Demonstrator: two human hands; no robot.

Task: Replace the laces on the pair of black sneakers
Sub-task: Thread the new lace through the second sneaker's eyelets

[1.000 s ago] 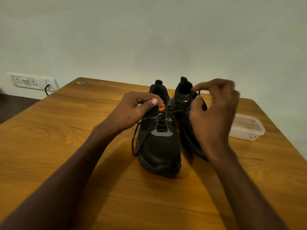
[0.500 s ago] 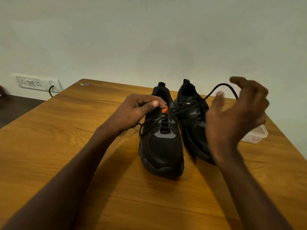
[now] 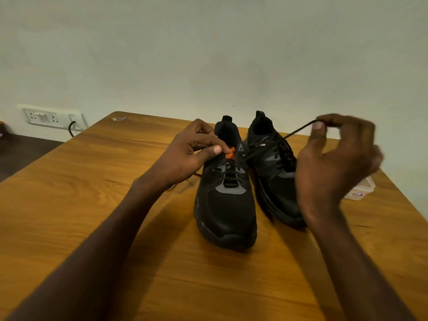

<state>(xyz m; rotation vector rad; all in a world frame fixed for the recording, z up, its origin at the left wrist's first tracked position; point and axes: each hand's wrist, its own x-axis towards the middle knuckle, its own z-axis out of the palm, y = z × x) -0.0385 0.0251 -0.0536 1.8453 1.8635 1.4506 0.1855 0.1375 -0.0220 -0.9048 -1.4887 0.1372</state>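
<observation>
Still early days I'd guess: both black sneakers (image 3: 250,181) sit side by side on the table (image 3: 115,228), still laced, left hand (image 3: 187,156) pinching the near shoe's collar, right hand (image 3: 335,163) pinching its black lace (image 3: 298,129) taut.

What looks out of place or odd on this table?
Nothing stands out. The black lace drawn sideways by the right hand belongs to the unlacing; both sneakers stand upright, side by side.
</observation>
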